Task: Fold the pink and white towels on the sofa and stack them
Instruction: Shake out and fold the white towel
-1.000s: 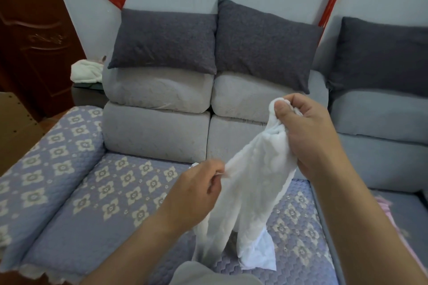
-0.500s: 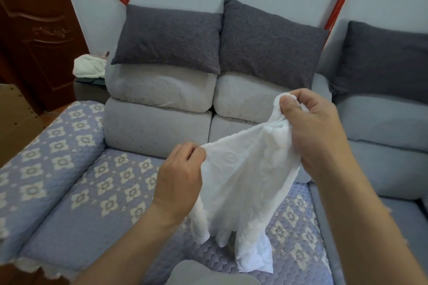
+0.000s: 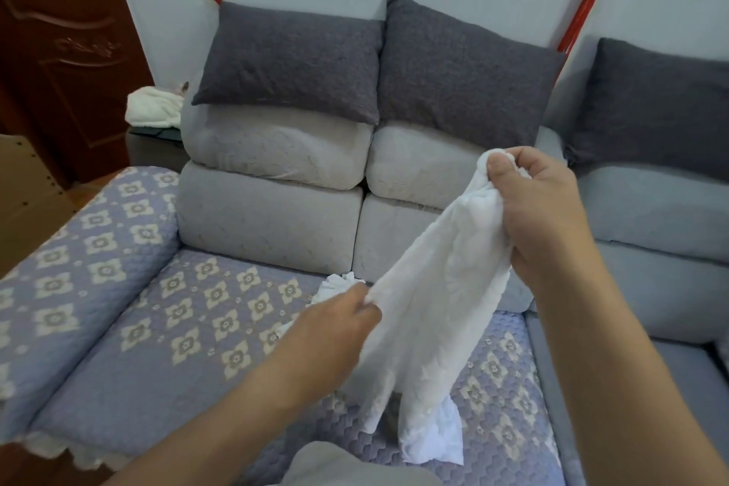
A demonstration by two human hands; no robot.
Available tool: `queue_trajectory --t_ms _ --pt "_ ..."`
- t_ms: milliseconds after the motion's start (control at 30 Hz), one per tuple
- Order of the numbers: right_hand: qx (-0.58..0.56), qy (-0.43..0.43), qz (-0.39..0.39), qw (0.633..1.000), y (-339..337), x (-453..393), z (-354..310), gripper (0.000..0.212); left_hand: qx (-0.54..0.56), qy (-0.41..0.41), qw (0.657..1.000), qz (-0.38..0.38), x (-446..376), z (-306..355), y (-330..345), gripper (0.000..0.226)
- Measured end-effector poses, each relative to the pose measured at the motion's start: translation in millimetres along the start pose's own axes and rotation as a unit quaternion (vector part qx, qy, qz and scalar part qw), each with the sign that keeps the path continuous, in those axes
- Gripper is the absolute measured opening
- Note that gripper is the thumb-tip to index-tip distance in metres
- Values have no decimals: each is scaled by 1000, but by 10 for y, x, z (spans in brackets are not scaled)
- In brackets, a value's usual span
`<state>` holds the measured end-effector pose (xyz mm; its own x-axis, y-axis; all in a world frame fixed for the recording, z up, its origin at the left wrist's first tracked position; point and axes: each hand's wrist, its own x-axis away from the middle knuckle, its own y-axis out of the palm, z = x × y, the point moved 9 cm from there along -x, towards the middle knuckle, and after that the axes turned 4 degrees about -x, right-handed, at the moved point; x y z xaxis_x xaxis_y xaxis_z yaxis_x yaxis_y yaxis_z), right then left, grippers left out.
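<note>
A white towel (image 3: 430,312) hangs bunched in the air over the sofa seat (image 3: 165,351). My right hand (image 3: 540,213) pinches its top corner, raised near the back cushions. Lower and to the left, my left hand (image 3: 335,331) grips the towel's edge, with a crumpled bit of cloth sticking out past the knuckles. The towel's loose end dangles down to the patterned seat cover. No pink towel is in view.
Two dark grey pillows (image 3: 300,59) lean on the sofa's back cushions, a third sits at the right. A cream cloth (image 3: 154,106) lies on a side table left of the sofa. A brown door (image 3: 59,51) stands at far left.
My left hand has slid down and to the right along the towel's edge, and the towel has gone from spread out to bunched. My right hand kept its hold.
</note>
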<state>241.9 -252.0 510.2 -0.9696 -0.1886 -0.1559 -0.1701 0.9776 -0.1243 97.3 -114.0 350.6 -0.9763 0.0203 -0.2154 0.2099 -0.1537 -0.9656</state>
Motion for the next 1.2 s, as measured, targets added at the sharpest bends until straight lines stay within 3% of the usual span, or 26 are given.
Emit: queue_trajectory --t_ms 133,300,467,533,600,733,867,1000,1133,1200 --pt "1 -1 -23 1000 153 88 -30 23 4 -53 997 -55 -152 191 341 34" --pt "6 -11 -39 999 215 201 -59 23 114 -152 981 33 -290 -140 394 33" --pt "-2 -12 -29 1000 137 220 -98 24 217 -25 973 -81 -347 44 595 41" --pt "-15 -12 -22 1000 106 208 -116 25 251 -17 962 -104 -282 169 630 27" --pt "-21 -11 -16 1000 75 194 -125 25 276 -29 956 -93 -224 257 581 21" --pt "-18 -15 -6 1000 38 151 -122 22 277 -19 959 -64 -169 420 561 39" --pt "-4 -21 61 998 -175 -23 -104 20 391 -70 918 2 -21 251 460 19" --pt "15 -20 112 993 -368 -212 34 19 454 -110 882 61 205 21 210 35" --pt "5 -18 137 990 -374 -356 163 17 485 -52 871 53 290 93 -50 42" --pt "-5 -13 144 990 -366 -434 188 16 507 -61 859 48 302 71 -52 37"
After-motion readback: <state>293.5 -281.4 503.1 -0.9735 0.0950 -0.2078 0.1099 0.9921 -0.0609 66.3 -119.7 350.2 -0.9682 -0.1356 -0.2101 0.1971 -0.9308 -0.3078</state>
